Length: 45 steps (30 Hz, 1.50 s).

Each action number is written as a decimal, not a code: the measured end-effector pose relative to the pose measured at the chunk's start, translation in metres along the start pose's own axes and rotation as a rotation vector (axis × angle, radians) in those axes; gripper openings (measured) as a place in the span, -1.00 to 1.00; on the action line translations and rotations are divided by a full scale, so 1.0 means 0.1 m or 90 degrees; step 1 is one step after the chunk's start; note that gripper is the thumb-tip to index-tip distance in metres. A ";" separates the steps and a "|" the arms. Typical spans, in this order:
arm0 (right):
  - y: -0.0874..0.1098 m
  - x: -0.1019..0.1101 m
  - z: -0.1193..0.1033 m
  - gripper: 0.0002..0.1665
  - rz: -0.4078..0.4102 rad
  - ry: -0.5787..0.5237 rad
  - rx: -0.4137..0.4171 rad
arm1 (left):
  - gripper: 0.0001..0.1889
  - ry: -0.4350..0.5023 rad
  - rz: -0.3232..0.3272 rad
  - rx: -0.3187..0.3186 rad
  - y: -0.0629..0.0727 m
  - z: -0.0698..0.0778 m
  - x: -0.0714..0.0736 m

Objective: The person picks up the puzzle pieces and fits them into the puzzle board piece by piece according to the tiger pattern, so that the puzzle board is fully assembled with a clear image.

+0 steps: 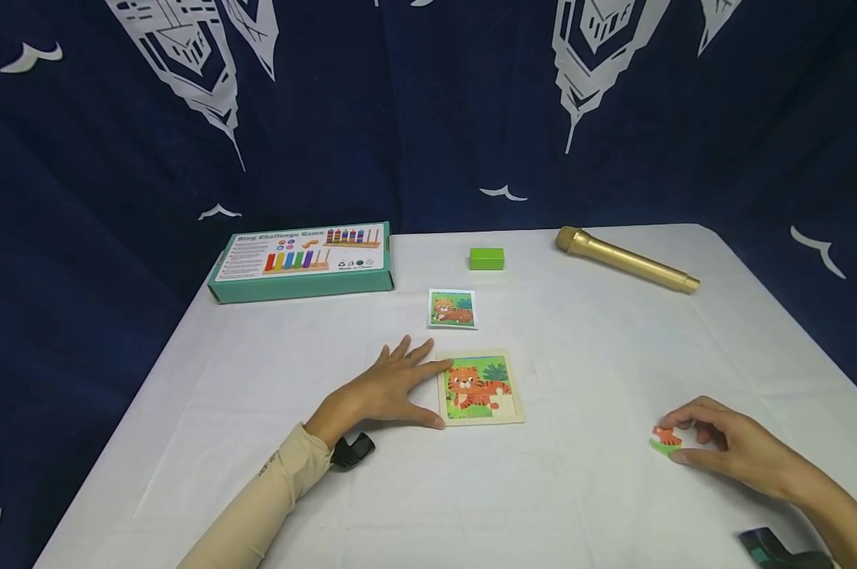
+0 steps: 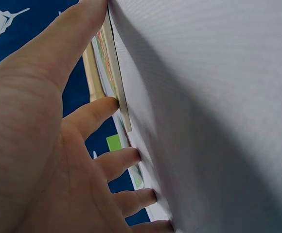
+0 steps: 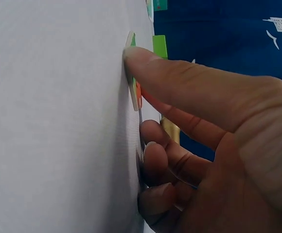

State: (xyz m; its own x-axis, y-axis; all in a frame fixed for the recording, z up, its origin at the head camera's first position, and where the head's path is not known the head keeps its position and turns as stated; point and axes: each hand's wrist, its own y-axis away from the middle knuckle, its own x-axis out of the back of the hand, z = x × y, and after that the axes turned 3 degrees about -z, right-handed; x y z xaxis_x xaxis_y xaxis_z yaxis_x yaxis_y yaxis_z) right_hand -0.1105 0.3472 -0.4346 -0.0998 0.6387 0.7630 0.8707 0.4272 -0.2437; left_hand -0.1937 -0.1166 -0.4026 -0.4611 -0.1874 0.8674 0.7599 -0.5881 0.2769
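Note:
A square wooden jigsaw puzzle (image 1: 487, 421) with a tiger picture lies flat on the table; bare pale wood shows in the picture's lower right corner. At its left edge, my left hand (image 1: 393, 387) has its fingers spread, with thumb tip and index fingertip at the frame. The left wrist view shows the board's thin side edge (image 2: 115, 73) between thumb and index finger. Off to the right, my right hand (image 1: 738, 450) pinches a puzzle piece (image 1: 665, 439), orange and green, between thumb and index finger. In the right wrist view the piece (image 3: 135, 97) is tilted close over the cloth.
Behind the puzzle lies a small tiger picture card (image 1: 453, 309), with a green block (image 1: 487, 259) farther back. A Ring Challenge Game box (image 1: 300, 261) is at the back left, and a gold microphone (image 1: 628, 261) at the back right. White cloth (image 1: 578, 490) covers the table.

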 end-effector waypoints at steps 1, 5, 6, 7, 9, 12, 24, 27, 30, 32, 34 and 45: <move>0.00 0.00 0.00 -0.45 -0.001 -0.001 0.000 | -0.03 0.001 0.001 0.000 0.00 0.00 0.00; 0.00 0.00 -0.01 -0.47 -0.007 -0.003 -0.012 | -0.03 0.000 0.003 -0.002 0.00 0.00 0.01; -0.01 0.00 -0.02 -0.48 -0.011 -0.006 -0.017 | -0.03 0.000 0.003 -0.002 0.00 0.00 0.01; -0.01 0.00 -0.02 -0.49 -0.015 -0.006 -0.021 | -0.03 0.001 0.003 -0.003 0.00 0.00 0.01; -0.01 0.00 -0.03 -0.50 -0.024 -0.003 -0.031 | -0.03 0.003 0.001 -0.004 0.00 -0.01 0.01; -0.01 0.00 -0.03 -0.52 -0.033 -0.003 -0.042 | -0.02 0.004 0.001 -0.005 0.01 -0.01 0.00; -0.02 -0.01 -0.09 -0.52 -0.009 0.039 -0.074 | -0.02 0.007 -0.002 -0.003 0.00 -0.02 0.00; -0.03 -0.01 -0.11 -0.50 -0.012 0.070 -0.107 | -0.02 0.005 0.000 -0.005 0.00 -0.02 0.00; -0.03 -0.02 -0.12 -0.48 -0.023 0.096 -0.146 | -0.03 0.004 0.000 -0.004 -0.01 -0.02 0.00; -0.03 -0.01 -0.13 -0.48 -0.026 0.102 -0.162 | -0.03 0.006 -0.001 -0.005 0.00 -0.01 0.00; -0.03 -0.01 -0.13 -0.49 -0.027 0.106 -0.171 | -0.03 0.008 -0.001 -0.006 0.00 -0.01 0.00; -0.02 0.01 -0.11 -0.73 -0.030 0.033 -0.146 | -0.02 0.009 0.004 -0.008 0.00 0.00 0.00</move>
State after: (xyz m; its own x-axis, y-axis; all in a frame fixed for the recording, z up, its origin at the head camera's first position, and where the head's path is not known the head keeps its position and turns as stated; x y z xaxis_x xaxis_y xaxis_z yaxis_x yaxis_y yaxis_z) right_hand -0.1073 0.3403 -0.4267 -0.1236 0.5850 0.8016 0.9529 0.2953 -0.0686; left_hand -0.1936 -0.1169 -0.4023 -0.4624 -0.2018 0.8634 0.7571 -0.5967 0.2660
